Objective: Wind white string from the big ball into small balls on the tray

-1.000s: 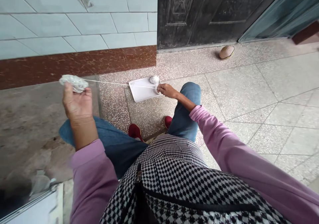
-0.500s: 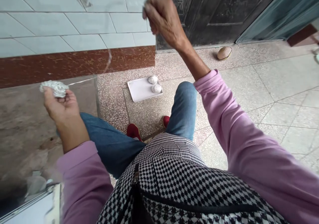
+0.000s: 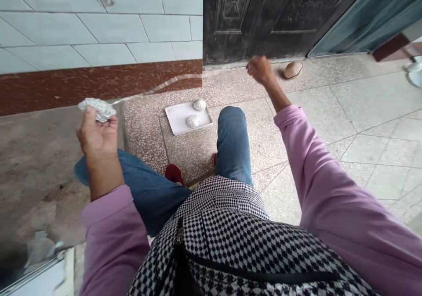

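My left hand (image 3: 95, 135) is raised at the left, palm towards me, with its fingertips closed on a white ball of thread (image 3: 97, 108). A blurred white strand (image 3: 165, 84) runs from that ball to the right, towards my right hand (image 3: 260, 69). That hand is held out over the floor near the dark door, fingers pinched shut; what it pinches is too small to see. On the floor ahead of my knees lies a white tray (image 3: 180, 116) with two more white thread balls (image 3: 193, 120) on it.
A tiled wall with a red-brown skirting stands at the left, and a dark door (image 3: 263, 15) at the middle back. A small round tan object (image 3: 293, 69) lies by the door. My jeans, red shoes and a checked bag (image 3: 231, 243) fill the foreground.
My right hand went from the tray up high, then came down and out to the right, drawing the strand along. One ball on the tray shifted. My left hand rose a little.
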Available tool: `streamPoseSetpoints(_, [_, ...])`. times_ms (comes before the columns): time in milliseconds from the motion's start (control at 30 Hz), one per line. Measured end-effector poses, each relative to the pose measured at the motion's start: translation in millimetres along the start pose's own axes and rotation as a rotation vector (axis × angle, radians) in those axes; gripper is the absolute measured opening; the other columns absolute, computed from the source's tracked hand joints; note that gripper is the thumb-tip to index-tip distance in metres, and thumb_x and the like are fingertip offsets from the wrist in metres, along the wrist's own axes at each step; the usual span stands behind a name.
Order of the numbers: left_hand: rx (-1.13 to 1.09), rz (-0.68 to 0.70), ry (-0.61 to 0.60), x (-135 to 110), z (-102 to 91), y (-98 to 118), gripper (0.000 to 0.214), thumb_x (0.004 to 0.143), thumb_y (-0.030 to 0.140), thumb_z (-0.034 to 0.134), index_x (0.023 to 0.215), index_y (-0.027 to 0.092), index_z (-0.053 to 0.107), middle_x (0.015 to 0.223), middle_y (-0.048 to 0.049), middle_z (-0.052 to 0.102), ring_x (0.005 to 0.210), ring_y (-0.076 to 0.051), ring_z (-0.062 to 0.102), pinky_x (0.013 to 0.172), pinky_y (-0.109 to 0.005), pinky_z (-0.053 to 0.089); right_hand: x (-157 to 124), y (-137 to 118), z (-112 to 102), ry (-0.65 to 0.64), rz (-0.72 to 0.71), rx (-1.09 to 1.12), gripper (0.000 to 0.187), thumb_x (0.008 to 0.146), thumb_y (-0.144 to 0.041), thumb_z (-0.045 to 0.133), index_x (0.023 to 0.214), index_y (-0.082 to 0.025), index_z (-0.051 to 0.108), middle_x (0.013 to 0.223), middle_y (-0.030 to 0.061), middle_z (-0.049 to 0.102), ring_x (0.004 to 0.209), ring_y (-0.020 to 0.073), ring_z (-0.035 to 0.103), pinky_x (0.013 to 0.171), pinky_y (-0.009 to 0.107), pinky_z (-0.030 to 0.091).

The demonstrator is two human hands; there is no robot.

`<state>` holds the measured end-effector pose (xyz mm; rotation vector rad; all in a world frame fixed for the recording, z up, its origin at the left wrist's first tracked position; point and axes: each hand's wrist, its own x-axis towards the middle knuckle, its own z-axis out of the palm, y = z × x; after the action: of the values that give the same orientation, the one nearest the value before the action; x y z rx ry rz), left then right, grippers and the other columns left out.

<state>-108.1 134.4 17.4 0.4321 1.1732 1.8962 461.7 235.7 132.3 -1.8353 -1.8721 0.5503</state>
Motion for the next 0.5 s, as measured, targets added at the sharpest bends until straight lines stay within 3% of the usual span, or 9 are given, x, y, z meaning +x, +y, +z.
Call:
streamPoseSetpoints(100, [0.038, -0.093, -0.114, -20.4, 11.6, -15.7, 0.041, 0.09, 0.028, 0.109, 0.103, 0.021, 0.071, 0.103, -0.0045, 0.085, 0.096, -0.017, 0.074, 0.072, -0.021, 0.056, -20.6, 2.2, 46.4, 0.033, 0.056, -0.041, 0.027, 0.126, -0.013, 0.063, 0.128, -0.007, 0.089, 0.144, 0.0294, 0.09, 0.134, 0.0307, 0.085, 0.125, 0.042, 0.064])
streamPoseSetpoints(167, [0.085, -0.185, -0.224, -35.2, 20.4, -29.6, 0.04, 0.087, 0.023, 0.112, 0.101, 0.021, 0.075, 0.098, -0.0033, 0.086, 0.091, -0.017, 0.075, 0.07, -0.021, 0.056, -37.4, -20.8, 90.9, -0.015, -0.064, 0.082, 0.021, 0.125, -0.018, 0.072, 0.135, -0.015, 0.09, 0.15, 0.0235, 0.091, 0.141, 0.0335, 0.084, 0.133, 0.046, 0.065])
streamPoseSetpoints(267, [0.154, -0.275, -0.334, -54.7, 33.0, -50.9, 0.039, 0.083, 0.02, 0.115, 0.097, 0.021, 0.078, 0.091, -0.0022, 0.085, 0.083, -0.016, 0.074, 0.067, -0.022, 0.056, -61.2, -72.3, 165.2, -0.194, -0.217, 0.363, 0.02, 0.124, -0.014, 0.072, 0.138, -0.016, 0.087, 0.152, 0.0194, 0.092, 0.146, 0.0301, 0.083, 0.138, 0.043, 0.064])
streamPoseSetpoints(400, [0.204, -0.318, -0.404, -73.2, 40.4, -70.2, 0.045, 0.075, 0.028, 0.12, 0.094, 0.021, 0.081, 0.094, -0.005, 0.087, 0.084, -0.018, 0.077, 0.064, -0.023, 0.055, -95.7, -123.7, 240.1, -0.338, -0.19, 0.597, 0.019, 0.121, -0.006, 0.07, 0.126, -0.02, 0.082, 0.136, 0.0117, 0.093, 0.137, 0.0267, 0.085, 0.13, 0.037, 0.065])
streamPoseSetpoints(500, [0.296, -0.304, -0.456, -81.2, 35.6, -76.3, 0.056, 0.071, 0.047, 0.123, 0.097, 0.022, 0.081, 0.096, -0.0052, 0.085, 0.085, -0.02, 0.078, 0.064, -0.025, 0.056, -131.7, -128.8, 262.8, -0.48, -0.142, 0.621, 0.025, 0.128, -0.011, 0.063, 0.108, -0.021, 0.074, 0.097, 0.0041, 0.083, 0.101, 0.0242, 0.08, 0.106, 0.033, 0.064])
